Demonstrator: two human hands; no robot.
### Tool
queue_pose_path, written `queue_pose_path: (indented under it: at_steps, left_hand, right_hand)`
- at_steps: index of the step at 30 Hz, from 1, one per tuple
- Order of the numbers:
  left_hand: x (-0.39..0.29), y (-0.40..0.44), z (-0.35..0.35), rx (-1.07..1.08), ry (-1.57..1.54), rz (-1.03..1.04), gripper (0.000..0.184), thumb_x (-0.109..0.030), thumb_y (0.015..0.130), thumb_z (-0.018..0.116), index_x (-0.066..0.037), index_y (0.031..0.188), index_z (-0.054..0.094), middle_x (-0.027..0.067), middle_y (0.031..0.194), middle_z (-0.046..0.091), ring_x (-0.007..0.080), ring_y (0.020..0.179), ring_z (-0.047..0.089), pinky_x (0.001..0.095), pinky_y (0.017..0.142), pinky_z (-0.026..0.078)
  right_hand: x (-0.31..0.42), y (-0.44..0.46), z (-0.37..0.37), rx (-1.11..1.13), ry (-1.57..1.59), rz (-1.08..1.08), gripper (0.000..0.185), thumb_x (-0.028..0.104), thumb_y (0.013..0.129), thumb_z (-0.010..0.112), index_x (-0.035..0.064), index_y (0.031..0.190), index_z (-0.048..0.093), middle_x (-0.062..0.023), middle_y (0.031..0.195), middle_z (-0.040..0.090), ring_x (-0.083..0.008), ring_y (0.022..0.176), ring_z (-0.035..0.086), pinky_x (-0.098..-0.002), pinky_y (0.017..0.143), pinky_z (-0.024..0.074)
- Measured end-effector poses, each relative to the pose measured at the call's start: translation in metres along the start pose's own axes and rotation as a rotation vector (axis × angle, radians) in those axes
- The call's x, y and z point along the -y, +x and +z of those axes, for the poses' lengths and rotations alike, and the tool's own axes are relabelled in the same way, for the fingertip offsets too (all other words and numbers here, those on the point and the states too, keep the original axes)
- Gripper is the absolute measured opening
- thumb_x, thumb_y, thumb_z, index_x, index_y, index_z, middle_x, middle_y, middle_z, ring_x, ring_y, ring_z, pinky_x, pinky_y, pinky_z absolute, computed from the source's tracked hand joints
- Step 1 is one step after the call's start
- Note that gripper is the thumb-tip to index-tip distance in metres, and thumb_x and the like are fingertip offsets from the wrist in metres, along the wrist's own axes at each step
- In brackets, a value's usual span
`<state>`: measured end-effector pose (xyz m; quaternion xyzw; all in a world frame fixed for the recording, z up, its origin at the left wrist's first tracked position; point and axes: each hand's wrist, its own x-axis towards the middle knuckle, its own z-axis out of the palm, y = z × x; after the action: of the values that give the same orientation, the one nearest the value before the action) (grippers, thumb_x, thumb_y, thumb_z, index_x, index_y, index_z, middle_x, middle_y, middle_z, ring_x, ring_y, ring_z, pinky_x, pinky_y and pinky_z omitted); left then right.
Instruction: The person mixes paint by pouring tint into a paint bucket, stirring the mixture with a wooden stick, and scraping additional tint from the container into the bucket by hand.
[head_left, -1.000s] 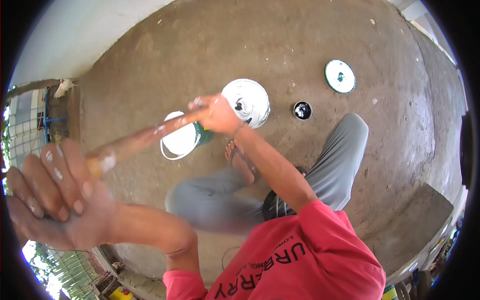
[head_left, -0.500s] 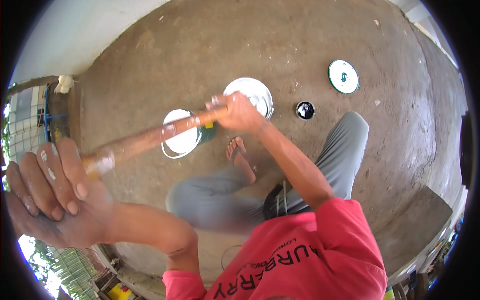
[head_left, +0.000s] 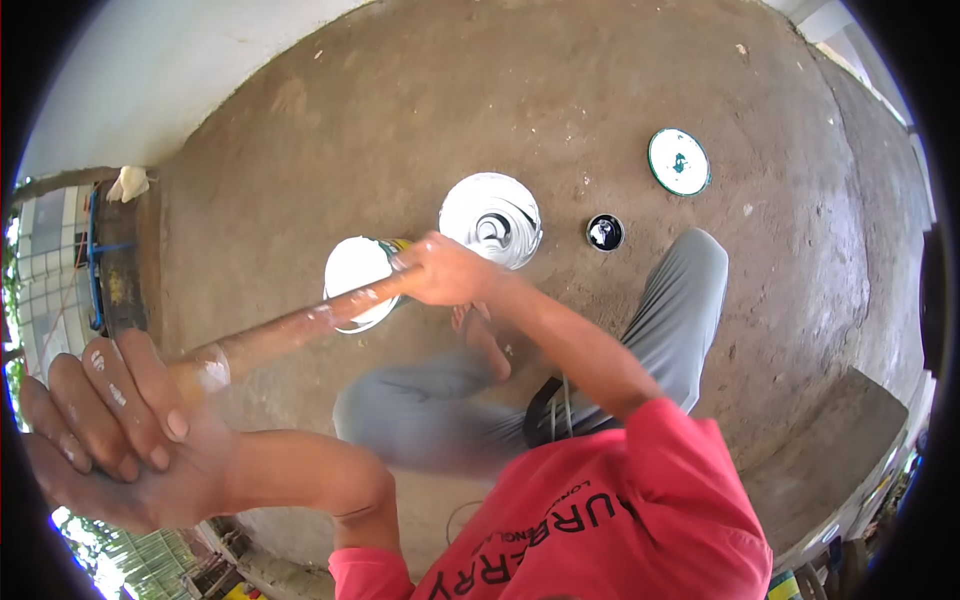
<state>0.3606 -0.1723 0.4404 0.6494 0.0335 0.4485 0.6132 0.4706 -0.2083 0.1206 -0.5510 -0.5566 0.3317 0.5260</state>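
A long wooden stick (head_left: pixel 300 325) with white paint marks slants across the left half of the view. Its near end is in my left hand (head_left: pixel 130 430), whose curled fingers carry white paint spots. My right hand (head_left: pixel 445 270), slightly blurred, is closed round the stick farther along, by the lower left rim of a bucket of white paint (head_left: pixel 490 215). Dark streaks swirl in that paint. The stick's far end is hidden beyond my right hand. Behind the stick stands a second, green bucket with a white top (head_left: pixel 357 272).
A small tin with dark and white contents (head_left: pixel 605 232) stands right of the paint bucket. Farther right, a round white lid with a green rim (head_left: pixel 679 162) lies on the concrete floor (head_left: pixel 560 100). My bent legs and one foot are near the buckets. A pale wall is at upper left.
My right hand has shifted with the stick, down and slightly left since half a second ago, showing more of the swirled paint. My left hand has moved slightly down and keeps its grip.
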Motion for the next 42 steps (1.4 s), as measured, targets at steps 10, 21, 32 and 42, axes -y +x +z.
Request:
queue_pose_path:
  at_steps: [10, 21, 32, 42]
  left_hand:
    - [-0.006, 0.002, -0.008, 0.011, -0.043, -0.041, 0.030, -0.019, 0.100, 0.046, -0.014, 0.072, 0.036, -0.0004, 0.056, 0.035, 0.0069, 0.042, 0.030, 0.0230, 0.047, 0.034]
    - [0.006, 0.009, 0.004, 0.054, -0.109, -0.043, 0.031, -0.017, 0.097, 0.044, -0.015, 0.068, 0.033, -0.0008, 0.056, 0.032, 0.0070, 0.042, 0.026, 0.0228, 0.045, 0.032]
    - [0.030, 0.021, 0.022, -0.082, 0.000, 0.041, 0.031, -0.026, 0.105, 0.043, -0.012, 0.078, 0.039, -0.0037, 0.055, 0.031, 0.0042, 0.039, 0.021, 0.0213, 0.040, 0.028]
    - [0.067, 0.093, 0.063, -0.191, 0.044, -0.136, 0.036, -0.022, 0.104, 0.050, -0.015, 0.073, 0.034, -0.0059, 0.057, 0.024, 0.0039, 0.045, 0.021, 0.0214, 0.044, 0.027]
  right_hand:
    - [-0.012, -0.008, 0.004, 0.043, -0.035, -0.099, 0.026, 0.021, 0.072, 0.068, 0.0104, 0.094, 0.074, -0.0202, 0.077, 0.069, -0.0414, 0.071, 0.067, -0.0466, 0.068, 0.0564]
    - [-0.018, -0.014, -0.019, -0.007, -0.061, -0.018, 0.019, 0.011, 0.074, 0.067, 0.0076, 0.092, 0.073, -0.0198, 0.078, 0.068, -0.0390, 0.077, 0.066, -0.0420, 0.063, 0.0535]
    - [-0.016, 0.008, -0.040, -0.133, -0.065, 0.011, 0.018, 0.014, 0.073, 0.068, 0.0003, 0.085, 0.069, -0.0237, 0.075, 0.065, -0.0457, 0.071, 0.062, -0.0449, 0.064, 0.0531]
    - [-0.007, 0.016, -0.058, -0.340, -0.006, 0.223, 0.027, 0.024, 0.077, 0.065, 0.0020, 0.092, 0.072, -0.0292, 0.076, 0.064, -0.0469, 0.074, 0.065, -0.0480, 0.069, 0.0544]
